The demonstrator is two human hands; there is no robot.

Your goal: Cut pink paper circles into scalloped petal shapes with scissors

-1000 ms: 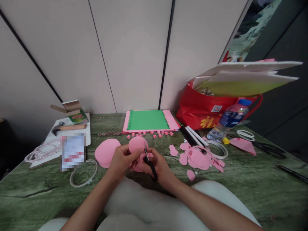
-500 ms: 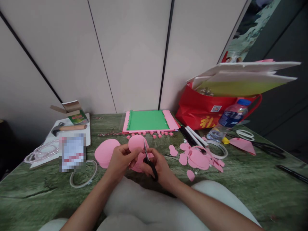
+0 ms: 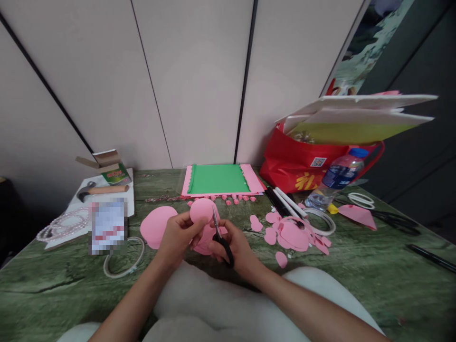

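Observation:
Between its thumb and fingers my left hand (image 3: 181, 235) pinches a round piece of pink paper (image 3: 202, 210). My right hand (image 3: 235, 244) is closed around black-handled scissors (image 3: 224, 248), whose blades point upward and lie against the right edge of the round piece. Whether the blades are apart is hard to make out. More pink paper shows beneath both hands, partly covered by them. Left of my left hand lies a larger pink paper circle (image 3: 157, 227). A row of small pink paper rolls (image 3: 235, 201) sits beyond the hands.
Green and pink sheets (image 3: 219, 178) lie at the back. Pink scraps (image 3: 292, 233), a tape roll (image 3: 320, 222), a water bottle (image 3: 337, 180) and a red bag (image 3: 288, 159) stand to the right. A hammer (image 3: 103, 189), bead strings (image 3: 64, 224) and another ring (image 3: 124, 257) are on the left.
The hands, the round paper and the scissors hold almost the same position. The view has shifted very slightly; nothing was picked up or let go.

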